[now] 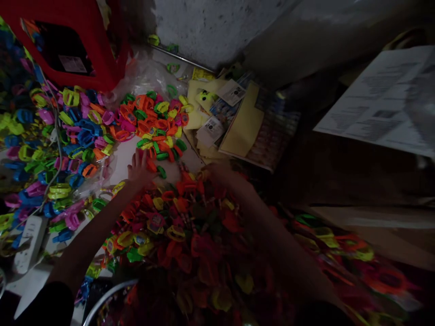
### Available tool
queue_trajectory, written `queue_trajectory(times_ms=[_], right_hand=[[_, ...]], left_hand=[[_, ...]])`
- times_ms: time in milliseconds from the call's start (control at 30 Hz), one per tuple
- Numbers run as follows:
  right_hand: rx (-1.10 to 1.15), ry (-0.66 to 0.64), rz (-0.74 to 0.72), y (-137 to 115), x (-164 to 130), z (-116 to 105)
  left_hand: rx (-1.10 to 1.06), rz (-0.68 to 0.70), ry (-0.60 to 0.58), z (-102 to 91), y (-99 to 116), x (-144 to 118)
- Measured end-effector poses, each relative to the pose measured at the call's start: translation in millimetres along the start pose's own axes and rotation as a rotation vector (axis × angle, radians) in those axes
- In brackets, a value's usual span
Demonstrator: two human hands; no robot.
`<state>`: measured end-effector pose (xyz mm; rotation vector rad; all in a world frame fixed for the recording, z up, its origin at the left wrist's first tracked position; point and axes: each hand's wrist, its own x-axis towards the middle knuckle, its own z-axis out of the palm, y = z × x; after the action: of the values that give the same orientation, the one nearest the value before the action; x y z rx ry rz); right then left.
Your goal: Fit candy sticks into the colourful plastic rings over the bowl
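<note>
My left hand (137, 168) rests on the white tabletop with its fingers spread, against the near edge of a heap of small plastic pieces (159, 120) in orange, green, yellow and pink. My right hand (215, 172) reaches in from the right beside the cardboard. It is dark and blurred, and its fingers cannot be made out. Between and below my forearms lies a big pile of watch-shaped plastic toys (176, 217), mostly orange, red and yellow. The lower part of this pile is in deep shadow.
A red plastic stool (91, 45) stands at the upper left, with more coloured pieces (84, 131) around it. A white power strip (30, 244) with a cable lies at the left. Cards and cardboard (244, 131) are stacked near the wall. Printed paper (380, 99) hangs at right.
</note>
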<state>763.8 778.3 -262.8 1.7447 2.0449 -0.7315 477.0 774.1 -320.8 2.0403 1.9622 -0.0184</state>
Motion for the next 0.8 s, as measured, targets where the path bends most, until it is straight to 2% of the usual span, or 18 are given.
queue_trajectory(times_ms=[100, 200, 300, 400, 533, 700, 800], right_hand=[[0.148, 0.163, 0.085, -8.5, 28.3, 0.0], [0.42, 0.252, 0.118, -37.3, 66.5, 4.6], [0.546, 0.364, 0.265, -66.6, 94.5, 12.1], [0.608, 0.434, 0.37, -88.4, 106.6, 21.6], [0.587, 0.511, 0.329, -107.5, 111.3, 35.8], [0.527, 0.592, 0.26, -119.5, 115.9, 47.1], [0.502, 0.622, 0.236, -122.2, 118.9, 50.3]], left_hand=[[0.016, 0.045, 0.031, 6.9, 12.4, -6.0], [0.004, 0.064, 0.054, 13.5, 19.6, -3.6], [-0.06, 0.035, 0.117, 18.6, 16.3, 8.5], [-0.154, 0.034, 0.197, 22.1, 7.3, 23.6], [-0.264, 0.037, 0.281, 24.5, 2.3, 38.8], [-0.429, -0.152, 0.454, 28.7, 7.9, 48.9], [-0.485, -0.182, 0.5, 31.3, 9.6, 50.6]])
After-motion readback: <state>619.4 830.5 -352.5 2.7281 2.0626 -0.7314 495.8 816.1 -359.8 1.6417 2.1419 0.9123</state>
